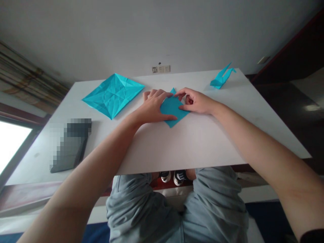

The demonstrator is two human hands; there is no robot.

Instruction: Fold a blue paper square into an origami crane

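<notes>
A small folded sheet of blue origami paper point(173, 109) lies on the white table in a diamond shape, one corner toward me. From its left side my left hand point(155, 106) holds it against the table, thumb across the near part and fingers reaching to the far edge. My right hand point(194, 101) grips the right side, its thumb on the paper, index finger at the upper edge and other fingers curled. What lies under the fingertips is hidden. Left of my hands is a larger creased blue sheet point(113, 96), spread out. A folded blue paper crane point(222, 80) stands at the far right.
The white table point(182, 148) reaches to the wall, where power sockets point(161, 69) are mounted. A dark, partly pixelated flat object point(69, 145) lies near its left side, by my left forearm. My legs are below the near edge.
</notes>
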